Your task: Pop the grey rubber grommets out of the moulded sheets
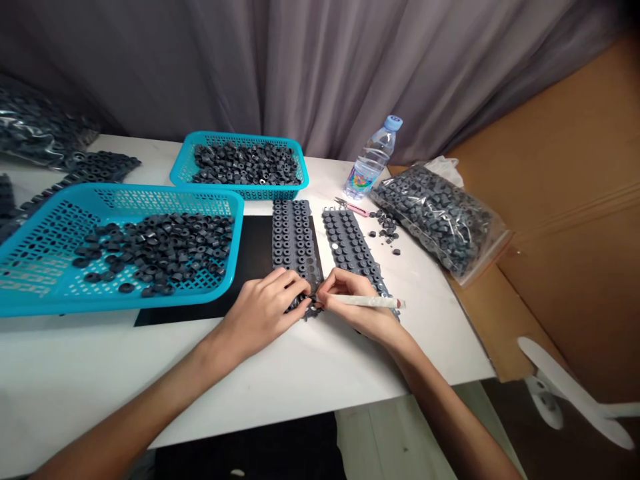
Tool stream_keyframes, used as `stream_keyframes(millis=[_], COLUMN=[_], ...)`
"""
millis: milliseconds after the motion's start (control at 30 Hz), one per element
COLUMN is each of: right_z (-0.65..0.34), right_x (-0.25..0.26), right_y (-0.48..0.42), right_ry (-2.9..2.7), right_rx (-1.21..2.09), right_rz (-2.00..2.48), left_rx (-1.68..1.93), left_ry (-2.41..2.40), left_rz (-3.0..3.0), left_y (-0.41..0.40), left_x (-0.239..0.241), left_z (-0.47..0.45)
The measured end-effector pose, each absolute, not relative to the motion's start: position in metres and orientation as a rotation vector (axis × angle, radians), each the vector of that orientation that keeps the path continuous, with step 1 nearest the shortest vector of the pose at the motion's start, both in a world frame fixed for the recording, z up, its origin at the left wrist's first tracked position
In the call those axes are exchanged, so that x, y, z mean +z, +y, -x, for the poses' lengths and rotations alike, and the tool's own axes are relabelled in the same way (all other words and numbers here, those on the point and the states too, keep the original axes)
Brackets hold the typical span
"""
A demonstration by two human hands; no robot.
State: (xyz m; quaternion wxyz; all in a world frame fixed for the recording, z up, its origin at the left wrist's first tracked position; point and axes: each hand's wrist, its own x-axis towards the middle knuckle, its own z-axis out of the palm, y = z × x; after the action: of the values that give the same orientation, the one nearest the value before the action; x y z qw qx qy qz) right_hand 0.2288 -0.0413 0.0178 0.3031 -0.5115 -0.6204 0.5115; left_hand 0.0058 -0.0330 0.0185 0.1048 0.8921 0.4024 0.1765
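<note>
My left hand presses down on the near end of a dark rubber sheet of moulded rings, fingers curled and pinching at its edge. My right hand grips a thin white pen-like tool, its tip at the same near edge of the sheet. A second rubber sheet lies just to the right, partly under my right hand. Both sheets rest partly on a black mat on the white table.
Two turquoise baskets hold loose black rings. A clear bag of rings, a water bottle and a pink cutter sit at the right. More sheets and a bag lie far left. Cardboard borders the table's right edge.
</note>
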Motion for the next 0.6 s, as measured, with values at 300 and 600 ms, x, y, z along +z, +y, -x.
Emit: stream_keyframes(millis=[300, 600], right_z=[-0.2254, -0.2253], right_x=[0.0230, 0.0134], right_y=[-0.0402, -0.0374], right_ry=[-1.748, -1.675], right_rx=[1.278, 1.356], right_rz=[1.355, 1.361], left_rx=[0.525, 0.511], left_ry=[1.191, 1.155], left_rz=[-2.694, -2.745], left_y=[-0.0330, -0.0322], left_x=[0.0141, 0.0134], left_z=[-0.0065, -0.0043])
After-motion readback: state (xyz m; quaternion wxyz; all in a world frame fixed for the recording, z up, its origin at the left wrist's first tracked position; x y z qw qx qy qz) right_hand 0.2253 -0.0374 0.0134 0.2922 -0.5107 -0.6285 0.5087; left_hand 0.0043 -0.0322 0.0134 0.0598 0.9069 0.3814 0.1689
